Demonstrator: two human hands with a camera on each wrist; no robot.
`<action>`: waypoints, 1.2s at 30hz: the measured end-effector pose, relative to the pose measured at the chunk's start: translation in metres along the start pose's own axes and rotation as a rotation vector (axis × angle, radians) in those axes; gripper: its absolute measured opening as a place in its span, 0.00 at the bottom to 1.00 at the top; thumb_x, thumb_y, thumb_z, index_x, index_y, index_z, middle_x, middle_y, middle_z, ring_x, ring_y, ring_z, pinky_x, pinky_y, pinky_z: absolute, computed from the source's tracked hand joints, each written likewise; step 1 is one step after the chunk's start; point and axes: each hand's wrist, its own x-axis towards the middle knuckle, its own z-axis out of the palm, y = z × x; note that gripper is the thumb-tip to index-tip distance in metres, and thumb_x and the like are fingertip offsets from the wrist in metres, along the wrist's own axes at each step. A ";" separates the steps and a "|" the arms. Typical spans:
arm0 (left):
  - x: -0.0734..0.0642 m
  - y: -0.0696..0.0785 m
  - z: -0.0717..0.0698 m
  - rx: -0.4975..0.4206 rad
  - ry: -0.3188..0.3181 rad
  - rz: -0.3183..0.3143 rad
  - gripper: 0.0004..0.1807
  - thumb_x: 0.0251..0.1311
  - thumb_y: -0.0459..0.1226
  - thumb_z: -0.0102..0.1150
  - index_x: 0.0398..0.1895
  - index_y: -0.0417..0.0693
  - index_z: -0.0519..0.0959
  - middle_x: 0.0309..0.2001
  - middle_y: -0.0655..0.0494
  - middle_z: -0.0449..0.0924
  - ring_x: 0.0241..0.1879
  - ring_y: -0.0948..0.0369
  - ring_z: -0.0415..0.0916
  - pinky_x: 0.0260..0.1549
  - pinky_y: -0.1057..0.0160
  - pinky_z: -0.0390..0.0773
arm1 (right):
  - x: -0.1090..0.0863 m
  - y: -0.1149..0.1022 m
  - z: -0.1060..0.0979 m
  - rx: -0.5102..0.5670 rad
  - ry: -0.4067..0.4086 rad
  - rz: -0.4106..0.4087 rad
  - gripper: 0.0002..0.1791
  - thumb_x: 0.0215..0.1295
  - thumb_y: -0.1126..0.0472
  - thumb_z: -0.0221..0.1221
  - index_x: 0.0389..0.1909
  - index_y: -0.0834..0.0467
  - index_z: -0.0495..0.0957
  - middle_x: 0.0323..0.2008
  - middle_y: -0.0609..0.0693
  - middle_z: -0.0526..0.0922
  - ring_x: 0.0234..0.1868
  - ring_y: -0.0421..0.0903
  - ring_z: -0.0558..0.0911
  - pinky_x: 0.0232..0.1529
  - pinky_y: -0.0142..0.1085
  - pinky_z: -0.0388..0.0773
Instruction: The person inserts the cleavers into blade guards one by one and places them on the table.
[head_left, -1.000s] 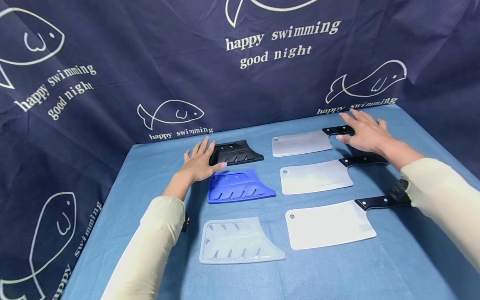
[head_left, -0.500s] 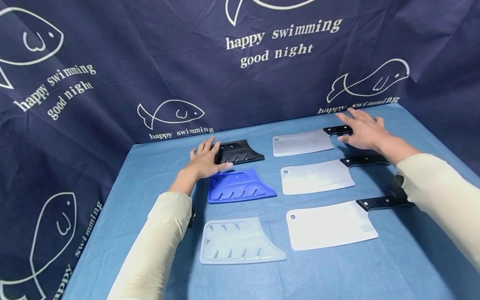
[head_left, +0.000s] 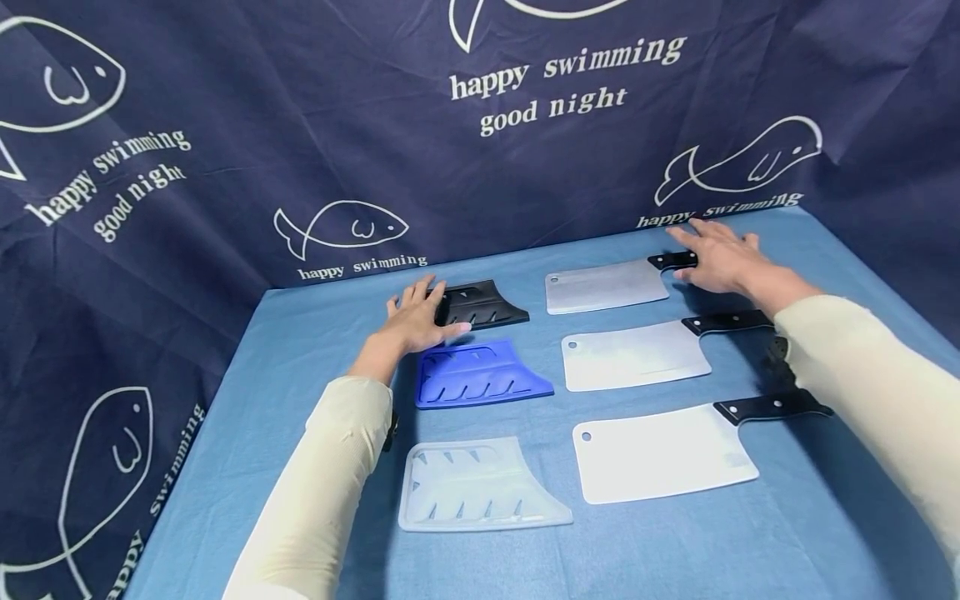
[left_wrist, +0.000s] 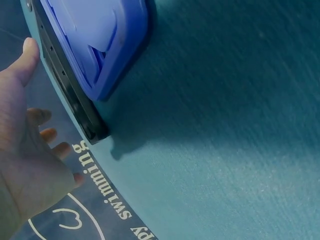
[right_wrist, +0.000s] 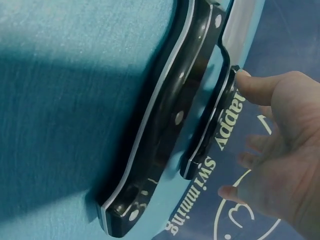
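My left hand [head_left: 415, 323] hovers over the left end of a black blade cover [head_left: 489, 303], fingers spread and holding nothing. In the left wrist view its thumb and fingers stand apart beside the cover's end. My right hand [head_left: 720, 260] reaches over the black handle [right_wrist: 212, 120] of the farthest cleaver [head_left: 606, 287]. Its fingers are spread, and the thumb tip overlaps that handle in the right wrist view. A blue blade cover [head_left: 480, 373] lies just nearer than the black one. Across from it lies a middle cleaver [head_left: 636, 357], its handle beneath my right wrist.
Closest to me lie a translucent blade cover [head_left: 480, 485] on the left and a third cleaver [head_left: 663, 454] on the right. All lie flat on a blue cloth-covered table [head_left: 300, 350]. A dark printed curtain [head_left: 337, 125] stands behind its far edge.
My left hand has moved right, farther over the black cover. My right hand has shifted slightly left along the far cleaver's handle. The covers and cleavers have stayed in place.
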 end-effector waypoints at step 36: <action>0.019 0.008 0.007 0.041 -0.088 -0.031 0.56 0.55 0.69 0.50 0.78 0.53 0.40 0.77 0.49 0.34 0.75 0.46 0.31 0.66 0.36 0.45 | 0.027 0.007 0.017 0.045 -0.042 0.044 0.32 0.70 0.62 0.51 0.73 0.54 0.55 0.68 0.69 0.48 0.67 0.75 0.44 0.51 0.79 0.30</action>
